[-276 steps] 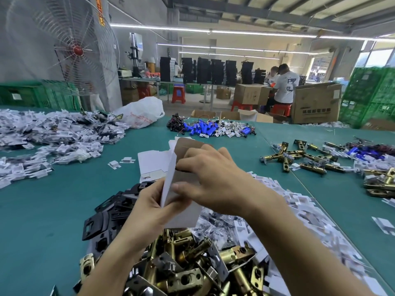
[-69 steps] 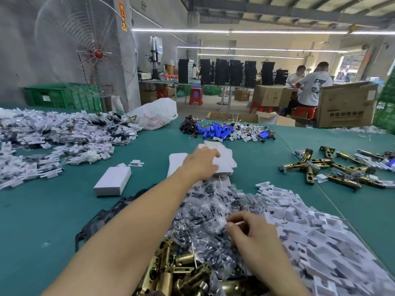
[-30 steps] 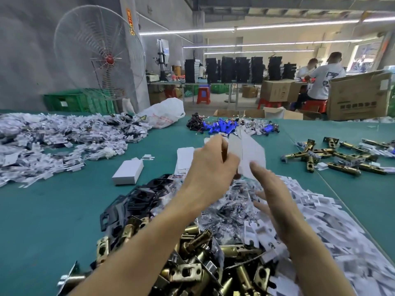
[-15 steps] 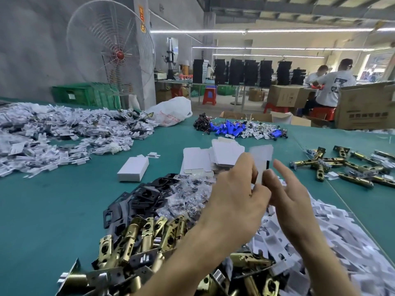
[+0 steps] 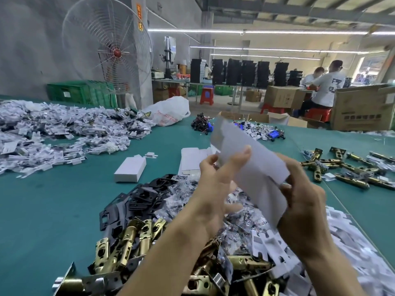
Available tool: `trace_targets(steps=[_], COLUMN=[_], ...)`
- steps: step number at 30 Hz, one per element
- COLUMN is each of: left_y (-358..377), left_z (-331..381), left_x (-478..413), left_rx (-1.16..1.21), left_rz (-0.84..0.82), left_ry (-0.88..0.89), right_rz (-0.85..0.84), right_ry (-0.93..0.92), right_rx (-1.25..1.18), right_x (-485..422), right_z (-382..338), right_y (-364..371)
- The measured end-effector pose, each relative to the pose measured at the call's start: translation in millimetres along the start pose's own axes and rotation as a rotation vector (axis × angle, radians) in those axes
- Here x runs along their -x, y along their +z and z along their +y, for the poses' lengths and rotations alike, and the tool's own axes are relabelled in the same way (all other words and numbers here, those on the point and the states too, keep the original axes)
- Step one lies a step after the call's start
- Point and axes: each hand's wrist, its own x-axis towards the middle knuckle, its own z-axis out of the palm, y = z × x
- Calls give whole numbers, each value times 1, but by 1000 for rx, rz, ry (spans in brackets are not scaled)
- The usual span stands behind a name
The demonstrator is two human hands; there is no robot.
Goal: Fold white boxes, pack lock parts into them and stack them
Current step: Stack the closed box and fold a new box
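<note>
Box blank (image 5: 252, 167): smooth matt white card. Folded box (image 5: 130, 169): same. Latch bolts (image 5: 128, 242): glossy brass-tone metal. Strike plates (image 5: 139, 197): matt black. Small bags (image 5: 239, 223): clear shiny plastic. Table cover (image 5: 42, 210): matt teal.

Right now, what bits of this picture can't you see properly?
All in the head view:
- Right hand: most fingers hidden behind the white box sheet it grips.
- Left hand: pinching or only touching the sheet? Blur hides it.
- Closed white box: contents hidden by its walls.
- Brass latches: nearest ones cut off by the bottom edge.
</note>
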Motion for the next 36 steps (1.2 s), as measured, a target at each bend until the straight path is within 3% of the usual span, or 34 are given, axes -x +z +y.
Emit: trace_targets(steps=[3, 8, 11, 15, 17, 19, 21, 23, 26, 29, 36], left_y=[-3, -6, -6, -7, -9, -14, -17, -15, -13, -12, -11], left_z=[-3, -1, 0, -3, -4, -5, -6, -9, -14, -16, -14], left_x=[-4, -6, -6, -8, -9, -10, -7, -3, -1, -2, 1], left_rx=[139, 197, 190, 182, 64, -263, -685, -899, -957, -959, -954], left_rz=[8, -26, -52, 31, 108, 228, 306, 298, 254, 264, 285], left_ry=[-31, 27, 83, 139, 240, 463, 685, 772, 747, 763, 875], right_rz=[-133, -207, -162, -109, -206, -259, -124, 92, 190, 166, 170], right_ry=[-57, -19, -27, 61, 169, 265, 287, 237, 78, -12, 20], right_rx=[-99, -196, -229, -163, -138, -75, -135, -306, -399, -208, -46], right_x=[-1, 1, 0, -1, -2, -5, -6, -9, -11, -8, -4], right_z=[-9, -12, -17, -13, -6, -1, 1, -6, -20, -24, -32], right_y=[8, 12, 12, 10, 3, -5, -9, -9, -6, 0, 13])
